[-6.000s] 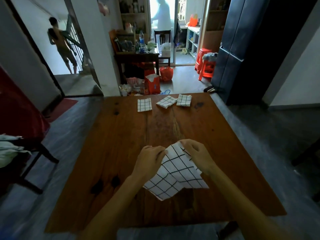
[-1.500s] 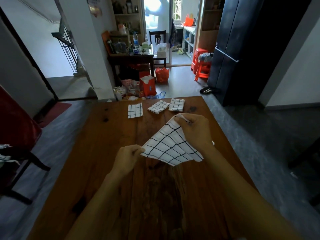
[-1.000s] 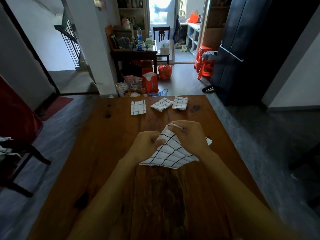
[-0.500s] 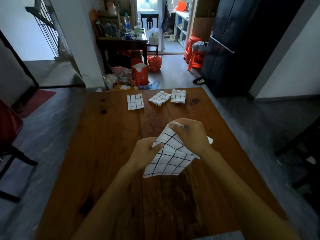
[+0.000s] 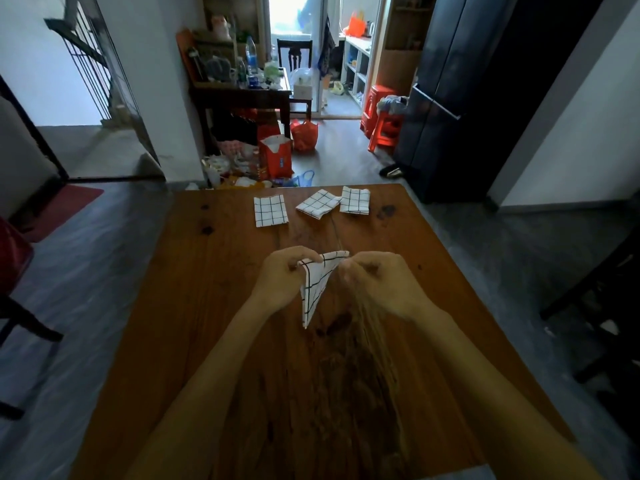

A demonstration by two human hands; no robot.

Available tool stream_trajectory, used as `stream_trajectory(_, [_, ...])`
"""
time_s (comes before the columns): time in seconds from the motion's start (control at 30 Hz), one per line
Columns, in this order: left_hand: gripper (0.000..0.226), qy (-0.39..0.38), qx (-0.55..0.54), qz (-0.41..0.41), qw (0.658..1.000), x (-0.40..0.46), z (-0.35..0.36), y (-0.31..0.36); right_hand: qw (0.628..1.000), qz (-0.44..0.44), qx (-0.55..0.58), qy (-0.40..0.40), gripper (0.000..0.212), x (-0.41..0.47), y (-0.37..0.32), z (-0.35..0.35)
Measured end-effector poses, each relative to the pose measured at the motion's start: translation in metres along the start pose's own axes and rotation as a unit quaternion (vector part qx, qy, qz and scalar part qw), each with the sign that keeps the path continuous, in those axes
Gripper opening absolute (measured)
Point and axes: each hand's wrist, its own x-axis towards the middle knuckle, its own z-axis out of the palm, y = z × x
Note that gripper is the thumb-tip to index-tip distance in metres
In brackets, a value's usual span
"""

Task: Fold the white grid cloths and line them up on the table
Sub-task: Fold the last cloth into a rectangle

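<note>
At the middle of the desk (image 5: 214, 341) a fourth cloth (image 5: 313, 289) is held up clear of the wood, hanging in a narrow, pointed shape from its top edge. The grip of the left hand (image 5: 282, 280) is pinched on the upper corner at 9 o'clock of that edge, and the grip of the right hand (image 5: 377, 287) is closed on the corner at 3 o'clock, though its fingertips are blurred. This cloth is judged to be only partly folded; its fold is not yet finished and it is not yet set down.

Toward 12 o'clock, near the far edge, three folded cloths are laid: the left one (image 5: 270, 210) squarely and apart, the middle one (image 5: 318, 203) skewed and touching the right one (image 5: 355, 200). The row is judged loose; straightening is left, and a place for the fourth. No unfolded cloths are seen elsewhere.
</note>
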Motion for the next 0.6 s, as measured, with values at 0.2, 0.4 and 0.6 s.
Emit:
stream_trajectory(0.2, [0.043,-0.041,0.047,0.118,0.991,-0.01,0.003,0.03,0.997,-0.054,-0.036,0.029,0.031,0.003,0.013,-0.002])
stream_trajectory(0.4, [0.029,-0.027,0.013,0.116,0.993,-0.017,0.013,0.044,0.998,-0.021,0.043,0.03,0.013,-0.005,0.023,-0.003])
stream_trajectory(0.6, [0.026,-0.004,0.018,0.053,0.998,-0.026,0.024,0.059,0.996,-0.001,0.068,0.059,0.008,-0.014,0.035,-0.014])
